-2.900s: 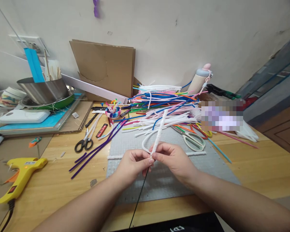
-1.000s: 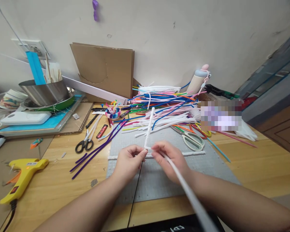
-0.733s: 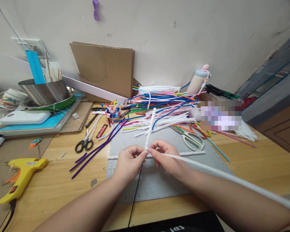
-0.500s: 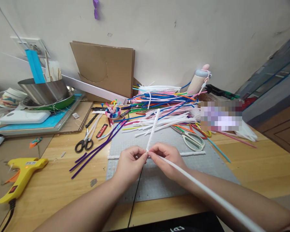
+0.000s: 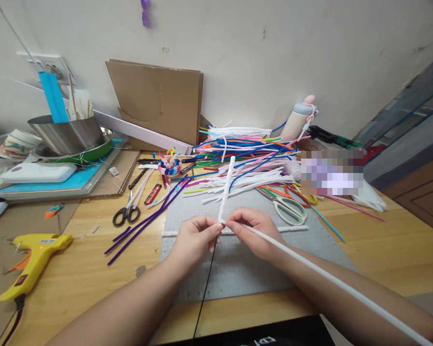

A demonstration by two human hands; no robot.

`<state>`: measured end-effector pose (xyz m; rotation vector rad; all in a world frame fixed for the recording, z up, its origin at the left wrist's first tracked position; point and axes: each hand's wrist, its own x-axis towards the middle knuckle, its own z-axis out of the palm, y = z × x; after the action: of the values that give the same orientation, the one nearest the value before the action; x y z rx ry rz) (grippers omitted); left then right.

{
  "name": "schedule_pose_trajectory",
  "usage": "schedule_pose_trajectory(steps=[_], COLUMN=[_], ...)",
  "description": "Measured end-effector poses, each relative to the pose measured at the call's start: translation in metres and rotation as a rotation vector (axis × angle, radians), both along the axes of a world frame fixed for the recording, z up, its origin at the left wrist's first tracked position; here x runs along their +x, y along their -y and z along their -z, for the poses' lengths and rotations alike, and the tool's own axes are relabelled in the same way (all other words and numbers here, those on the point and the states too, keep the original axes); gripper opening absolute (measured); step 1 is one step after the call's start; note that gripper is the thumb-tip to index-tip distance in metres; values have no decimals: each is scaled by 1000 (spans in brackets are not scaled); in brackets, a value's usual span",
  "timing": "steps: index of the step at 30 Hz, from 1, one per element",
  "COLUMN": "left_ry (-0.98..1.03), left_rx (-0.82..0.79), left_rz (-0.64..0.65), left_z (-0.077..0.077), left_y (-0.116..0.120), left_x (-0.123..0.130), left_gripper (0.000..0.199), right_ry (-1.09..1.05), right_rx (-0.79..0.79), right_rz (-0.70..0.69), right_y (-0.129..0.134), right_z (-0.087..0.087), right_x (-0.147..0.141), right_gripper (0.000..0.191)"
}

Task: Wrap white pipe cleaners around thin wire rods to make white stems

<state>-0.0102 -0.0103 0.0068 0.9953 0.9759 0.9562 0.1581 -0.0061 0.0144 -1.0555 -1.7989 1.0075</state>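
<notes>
My left hand (image 5: 197, 240) is closed, pinching a thin black wire (image 5: 207, 283) where a white fuzzy coil (image 5: 226, 190) ends. The coil covers the wire's upper part and tilts slightly right at its top. From the coil's lower end a white pipe cleaner (image 5: 310, 269) runs through the pinched fingers of my right hand (image 5: 256, 233). Its long tail lies over my right forearm to the lower right edge. Both hands are above a grey cutting mat (image 5: 245, 278). Behind them, a white fuzzy rod (image 5: 292, 228) lies across the mat, partly hidden.
Mixed pipe cleaners (image 5: 252, 163) are heaped behind the mat, with light-handled scissors (image 5: 290, 211) at right. Black-handled scissors (image 5: 126, 215) and purple pipe cleaners (image 5: 140, 230) lie left. A yellow glue gun (image 5: 34, 259) sits at far left, and a bottle (image 5: 298, 120) by the wall.
The black wire and its coil have turned a little, the coil's top shifting slightly left and up. My right fingers have moved slightly away from my left fingertips, still on the pipe cleaner.
</notes>
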Motion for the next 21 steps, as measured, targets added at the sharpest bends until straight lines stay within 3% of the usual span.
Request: schedule_pose_trajectory(steps=[5,9,13,17,19,21], left_ry=[236,323,317,273,243,209], left_rx=[-110,-188,-179,-117,-75,-41], left_rz=[135,244,254,190,144,122], left_z=[-3,-4,-4,-8,-10,-11], left_y=[4,8,8,8,7,6], left_x=[0,0,1,0,-1,-3], left_gripper=[25,20,19,21,22,23], right_ry=[-335,-491,-570,-637,-566,-453], right_rx=[-395,-570,-686,-905,-912,-721], right_rz=[-95,-189,-242,-272,-270,-218], right_y=[-7,-7,-6,-6,-4,2], right_z=[7,14,17,15,13,10], right_x=[0,-3,-7,-7,-5,-4], right_gripper=[26,30,30,31,36,45])
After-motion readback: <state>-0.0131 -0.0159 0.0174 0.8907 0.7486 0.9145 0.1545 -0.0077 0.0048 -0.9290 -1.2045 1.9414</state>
